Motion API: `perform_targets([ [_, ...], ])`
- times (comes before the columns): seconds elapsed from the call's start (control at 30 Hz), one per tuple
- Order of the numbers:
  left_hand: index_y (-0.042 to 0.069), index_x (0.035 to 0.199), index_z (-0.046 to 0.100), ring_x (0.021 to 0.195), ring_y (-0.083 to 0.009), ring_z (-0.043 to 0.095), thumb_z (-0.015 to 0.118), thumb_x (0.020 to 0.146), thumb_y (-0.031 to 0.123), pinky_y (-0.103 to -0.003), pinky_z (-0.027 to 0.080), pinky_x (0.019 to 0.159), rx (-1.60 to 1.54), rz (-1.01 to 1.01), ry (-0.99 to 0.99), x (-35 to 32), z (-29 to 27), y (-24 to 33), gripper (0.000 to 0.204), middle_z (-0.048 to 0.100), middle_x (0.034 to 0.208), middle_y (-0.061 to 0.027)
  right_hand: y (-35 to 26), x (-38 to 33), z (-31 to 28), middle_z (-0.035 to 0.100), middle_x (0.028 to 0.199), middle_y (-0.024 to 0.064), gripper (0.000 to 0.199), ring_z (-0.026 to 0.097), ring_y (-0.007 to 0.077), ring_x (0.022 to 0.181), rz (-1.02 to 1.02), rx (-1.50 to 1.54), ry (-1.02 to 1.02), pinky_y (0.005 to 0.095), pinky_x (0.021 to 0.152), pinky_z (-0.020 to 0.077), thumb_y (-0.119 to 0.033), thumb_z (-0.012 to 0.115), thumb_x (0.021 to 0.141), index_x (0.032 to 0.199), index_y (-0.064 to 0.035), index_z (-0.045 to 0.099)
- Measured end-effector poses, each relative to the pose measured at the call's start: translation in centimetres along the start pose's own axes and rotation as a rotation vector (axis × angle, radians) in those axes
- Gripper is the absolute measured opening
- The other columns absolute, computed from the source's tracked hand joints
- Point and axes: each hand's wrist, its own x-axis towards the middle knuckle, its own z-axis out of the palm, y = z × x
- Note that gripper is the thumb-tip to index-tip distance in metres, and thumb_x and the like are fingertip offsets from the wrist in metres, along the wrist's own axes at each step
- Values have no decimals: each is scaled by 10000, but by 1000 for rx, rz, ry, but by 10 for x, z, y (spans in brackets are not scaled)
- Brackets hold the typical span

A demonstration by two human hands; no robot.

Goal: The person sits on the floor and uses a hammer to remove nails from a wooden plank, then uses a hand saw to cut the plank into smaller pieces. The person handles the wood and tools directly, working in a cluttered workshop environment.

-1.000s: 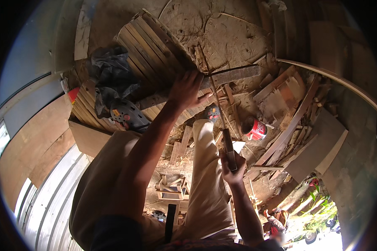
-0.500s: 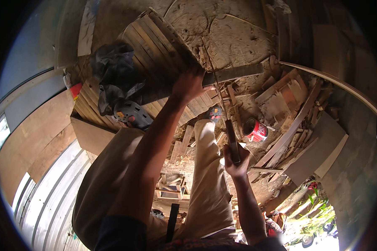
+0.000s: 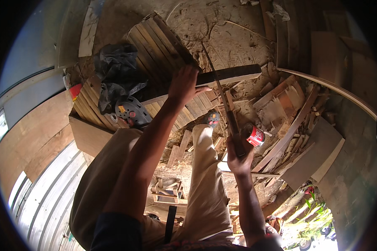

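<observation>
My left hand [image 3: 183, 85] presses down on a long wooden plank [image 3: 230, 76] that lies across a slatted wooden pallet [image 3: 163, 46]. My right hand [image 3: 238, 155] grips the wooden handle of a hand saw [image 3: 222, 98]. Its thin blade runs up and across the plank just right of my left thumb. My leg in beige trousers [image 3: 203, 184] stretches forward, with the foot in a sandal [image 3: 212, 119] below the plank.
A red tin can [image 3: 254, 135] lies right of the saw handle. A black plastic bag [image 3: 115, 71] and a dark round disc [image 3: 130, 111] sit on the pallet's left. Offcuts and boards [image 3: 289, 121] pile at right; a small wooden frame [image 3: 168, 193] lies below.
The view has shifted a little. The saw and my right hand have moved slightly down and back along the cut. My left hand stays on the plank.
</observation>
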Motion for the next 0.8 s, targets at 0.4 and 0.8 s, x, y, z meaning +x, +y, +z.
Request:
perform_targets([
  [0.4, 47, 878, 564, 942, -316, 548, 599, 911, 405, -469, 443, 846, -29, -173, 211, 25, 15, -30, 361, 562, 904, -133, -4, 32, 17, 591, 645, 173, 145, 592, 304, 515, -68, -109, -10, 388, 480, 427, -72, 613, 871, 751, 4, 584],
  [0.8, 76, 1221, 523, 1201, -345, 476, 639, 788, 342, -527, 360, 1033, 96, -453, 208, 29, 19, -24, 522, 472, 1270, -171, -1, 5, 27, 558, 618, 91, 204, 509, 141, 518, -40, -185, -87, 345, 479, 382, -116, 602, 918, 758, 7, 576],
])
